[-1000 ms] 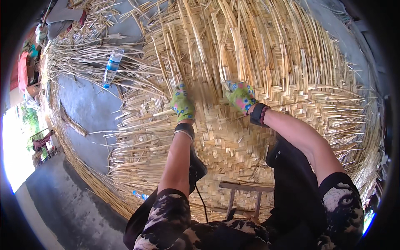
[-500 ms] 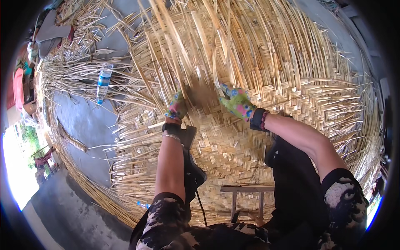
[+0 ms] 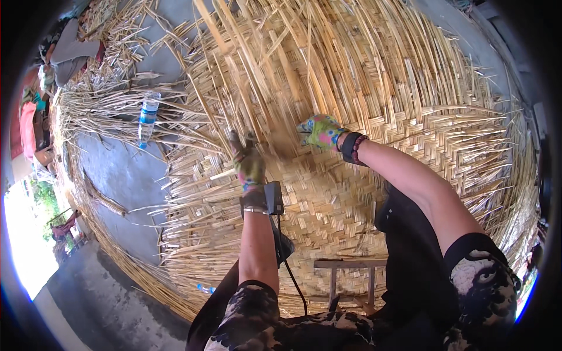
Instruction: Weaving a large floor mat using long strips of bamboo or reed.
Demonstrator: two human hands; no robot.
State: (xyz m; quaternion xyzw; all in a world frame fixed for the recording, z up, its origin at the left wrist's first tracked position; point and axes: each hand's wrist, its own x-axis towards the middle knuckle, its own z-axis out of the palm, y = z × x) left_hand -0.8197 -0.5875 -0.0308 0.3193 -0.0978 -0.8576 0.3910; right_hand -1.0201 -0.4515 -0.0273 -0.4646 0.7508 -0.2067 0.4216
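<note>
A large mat of split reed strips is woven in a zigzag below me, its near part tightly interlaced. Long loose reed strips fan away from the weaving edge. My right hand, in a green flowered glove, is closed at the base of some strips, its fingertips partly hidden. My left hand, in a matching glove and slightly blurred, lies over the mat beside the strips to the left. Its fingers look apart, with nothing plainly between them. A brownish smear between the hands is too blurred to make out.
A water bottle with a blue label lies on loose reeds at left, over grey floor. A small wooden stool is between my legs. Grey concrete borders the lower left. Part of another person shows at upper left.
My left hand has drawn back toward me and opened off the strips. My right hand has shifted slightly left and closed around strips. Some upright strips have swung in position.
</note>
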